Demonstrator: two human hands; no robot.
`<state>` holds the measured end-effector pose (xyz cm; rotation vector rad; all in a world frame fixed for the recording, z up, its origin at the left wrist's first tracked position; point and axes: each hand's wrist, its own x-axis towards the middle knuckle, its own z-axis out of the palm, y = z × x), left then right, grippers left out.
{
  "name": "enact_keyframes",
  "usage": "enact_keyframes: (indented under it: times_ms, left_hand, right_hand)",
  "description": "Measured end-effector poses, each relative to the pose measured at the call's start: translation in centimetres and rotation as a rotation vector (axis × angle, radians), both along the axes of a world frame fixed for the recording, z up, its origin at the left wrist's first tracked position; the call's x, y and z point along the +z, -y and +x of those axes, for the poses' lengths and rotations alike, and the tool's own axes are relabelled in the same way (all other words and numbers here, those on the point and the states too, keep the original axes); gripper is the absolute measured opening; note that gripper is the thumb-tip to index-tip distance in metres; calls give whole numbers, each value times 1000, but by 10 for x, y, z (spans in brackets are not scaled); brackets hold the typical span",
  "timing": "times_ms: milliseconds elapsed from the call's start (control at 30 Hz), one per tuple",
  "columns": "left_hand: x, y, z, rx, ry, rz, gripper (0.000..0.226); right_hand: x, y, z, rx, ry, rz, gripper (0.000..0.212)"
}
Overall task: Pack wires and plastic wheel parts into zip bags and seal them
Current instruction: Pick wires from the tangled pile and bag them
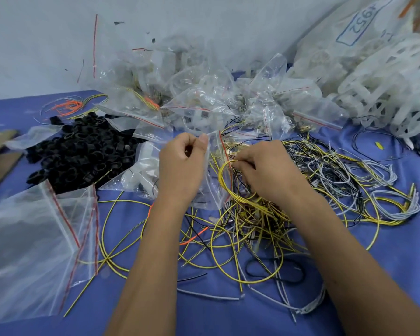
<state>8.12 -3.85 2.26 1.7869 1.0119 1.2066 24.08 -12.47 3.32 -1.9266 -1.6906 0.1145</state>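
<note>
Wire-loading step: left hand (181, 163) pinches the zip bag (214, 175) mouth open above the tabletop (386, 275), right hand (260, 170) grips yellow wires (230, 185) at it; next, push loop fully in.

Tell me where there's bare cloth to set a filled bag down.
Bare blue cloth lies at the near edge between the forearms, and at far left behind the black rings. Crowded: wire tangle centre-right, empty zip bags near-left.
</note>
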Motion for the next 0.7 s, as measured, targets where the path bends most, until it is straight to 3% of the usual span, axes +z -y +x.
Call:
enact_keyframes:
  times_ms: [133, 233, 433, 567, 700]
  left_hand:
    - [-4, 3, 1, 24, -75, 103, 38]
    - [-2, 8, 4, -57, -125, 151, 36]
    - [0, 20, 14, -137, -185, 255, 28]
    - [-2, 24, 18, -139, -160, 267, 29]
    - [1, 24, 18, -104, -106, 260, 30]
  right_hand:
    - [7, 5, -4, -51, 202, -19, 25]
    - [9, 4, -8, -47, 196, 42, 27]
    - [2, -5, -16, -82, -201, 81, 28]
    - [-1, -2, -20, -187, -647, 219, 15]
    - [0, -2, -22, -29, -695, 166, 14]
